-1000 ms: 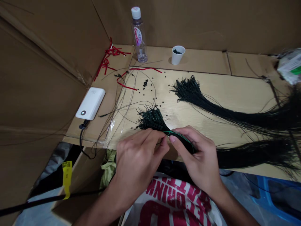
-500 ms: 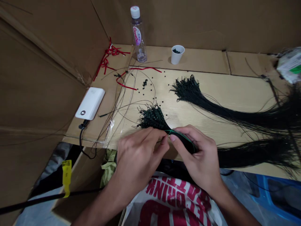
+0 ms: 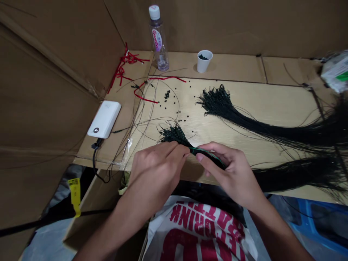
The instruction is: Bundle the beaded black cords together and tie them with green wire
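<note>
Power bank [image 3: 104, 119] left of beads [image 3: 167, 95], cup [image 3: 204, 61] behind (on cardboard [image 3: 231, 67])

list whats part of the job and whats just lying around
In use: left hand, right hand, dark green beaded cord bundle, thin green wire, loose black beads, white paper cup.
Lying about: white power bank, clear plastic water bottle, red ribbon scraps.

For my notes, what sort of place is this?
Probably a makeshift handcraft station: cardboard walls, a wood-grain board, bundles of dark beaded cords and loose black beads.

Two hands [image 3: 156, 168] [image 3: 231, 174], three cord bundles [image 3: 174, 136] [image 3: 217, 103] [image 3: 296, 174], one bottle [image 3: 158, 40], one cup [image 3: 203, 61]
</note>
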A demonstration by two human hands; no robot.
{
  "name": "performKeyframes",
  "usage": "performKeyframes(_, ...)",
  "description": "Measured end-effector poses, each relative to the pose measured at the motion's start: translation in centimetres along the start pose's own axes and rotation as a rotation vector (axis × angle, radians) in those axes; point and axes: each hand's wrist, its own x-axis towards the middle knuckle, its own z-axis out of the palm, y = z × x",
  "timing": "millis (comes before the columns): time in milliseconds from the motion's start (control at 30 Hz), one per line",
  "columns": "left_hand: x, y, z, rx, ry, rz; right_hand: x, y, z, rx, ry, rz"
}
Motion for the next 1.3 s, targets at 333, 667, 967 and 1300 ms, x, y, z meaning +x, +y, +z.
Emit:
performKeyframes(333,0.1,0.5,0.6,-0.113,0.050,-0.109,0.2,0.1,-0.1,0.126,-0.006,0.096)
performKeyframes(667,0.4,1.2,0.6,-0.123,0.068,-0.180,-0.2,0.1,0.2,0.100,0.061,0.041)
performKeyframes(967,0.6,1.5,0.8,-0.230,0.106,-0.222,-0.2,0.1,0.2,0.014,0.095,-0.050)
performKeyframes(1300,0.8,1.3,0.9,-0.199,0.106,-0.152,-0.2,0.2,0.0,0.115,0.089,0.035)
